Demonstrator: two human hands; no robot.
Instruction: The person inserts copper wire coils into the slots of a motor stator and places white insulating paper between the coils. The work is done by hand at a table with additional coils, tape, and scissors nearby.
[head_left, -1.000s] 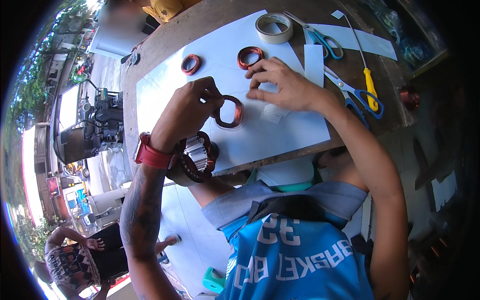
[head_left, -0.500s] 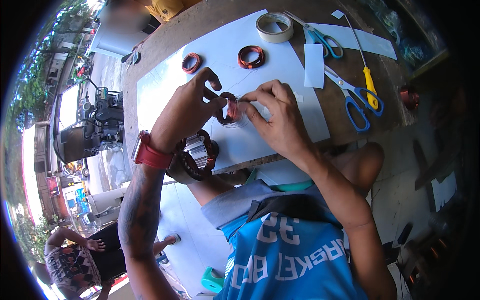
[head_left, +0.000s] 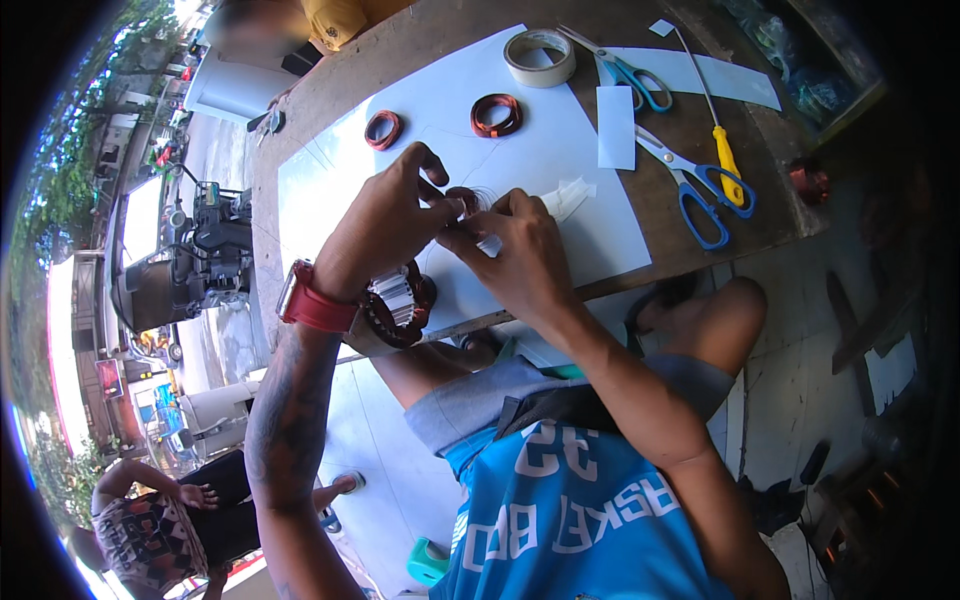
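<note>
Two sets of fingertips (head_left: 441, 213) meet on one copper wire coil (head_left: 464, 199) in my remote view: the left hand (head_left: 395, 210) pinches its left side with the thumb, index finger curled up clear of it, while the right hand (head_left: 525, 248) grasps the right side with thumb and bunched fingers, though the undersides of both grips are hidden from me. Loose strands fan up between them, over the white sheet (head_left: 555, 125). Just beside my left wrist, with its red watch (head_left: 322, 308), I make out a wound motor stator (head_left: 394, 300) at the table's near edge. Crumpled tape scraps (head_left: 568, 200) lie right of my right hand. Farther off, I count two more coils on the sheet, a small one (head_left: 383, 146) and a larger one (head_left: 497, 132), then a masking tape roll (head_left: 540, 76), teal-handled scissors (head_left: 641, 83), a white paper strip (head_left: 616, 128), blue-handled scissors (head_left: 672, 160) and a yellow-handled screwdriver (head_left: 727, 160) on the brown worktable (head_left: 782, 140); beyond its left side I see a bystander (head_left: 150, 525) near a parked motorcycle (head_left: 208, 225)
</note>
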